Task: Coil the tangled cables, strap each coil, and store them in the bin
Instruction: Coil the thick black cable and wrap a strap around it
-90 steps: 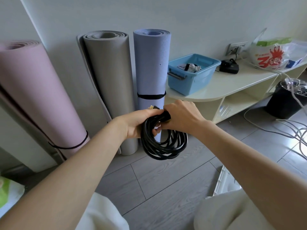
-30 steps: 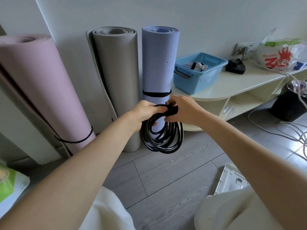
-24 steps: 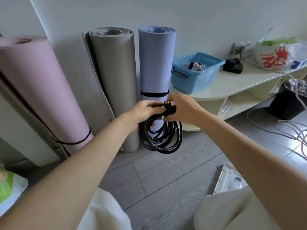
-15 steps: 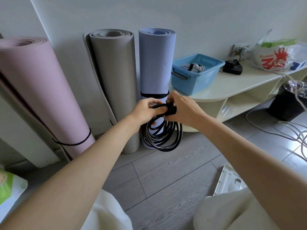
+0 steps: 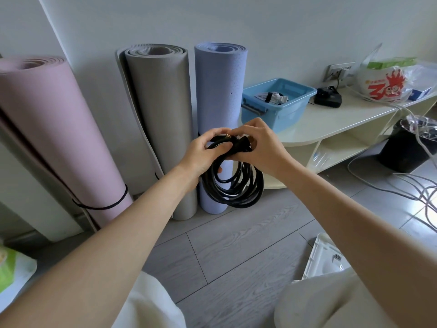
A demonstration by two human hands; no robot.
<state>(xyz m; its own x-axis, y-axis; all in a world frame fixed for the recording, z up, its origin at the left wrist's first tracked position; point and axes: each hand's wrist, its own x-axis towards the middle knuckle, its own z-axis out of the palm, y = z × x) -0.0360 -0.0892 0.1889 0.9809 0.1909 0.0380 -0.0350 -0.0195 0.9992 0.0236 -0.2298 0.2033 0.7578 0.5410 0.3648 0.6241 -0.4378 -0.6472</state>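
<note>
A black cable coil [image 5: 236, 185] hangs in mid-air in front of the blue mat. My left hand [image 5: 203, 155] grips the top of the coil from the left, fingers curled over the loops. My right hand [image 5: 260, 147] pinches the top of the coil from the right, where a black strap [image 5: 240, 147] wraps the bundle and a plug end pokes out. The blue bin [image 5: 283, 100] stands on the cream shelf behind my hands and holds a strapped white cable bundle [image 5: 272, 98].
Three rolled mats lean on the wall: pink [image 5: 52, 129], grey [image 5: 163, 114], blue [image 5: 221, 86]. The cream shelf [image 5: 331, 121] also carries a black adapter [image 5: 327, 99] and a plastic bag [image 5: 387, 81]. Loose white cables [image 5: 416, 188] and a black bucket [image 5: 406, 147] lie right. A white tray [image 5: 324, 259] sits on the floor.
Both hands have lifted the coil a little and kept working at its top. My right hand's fingers have shifted round the strap.
</note>
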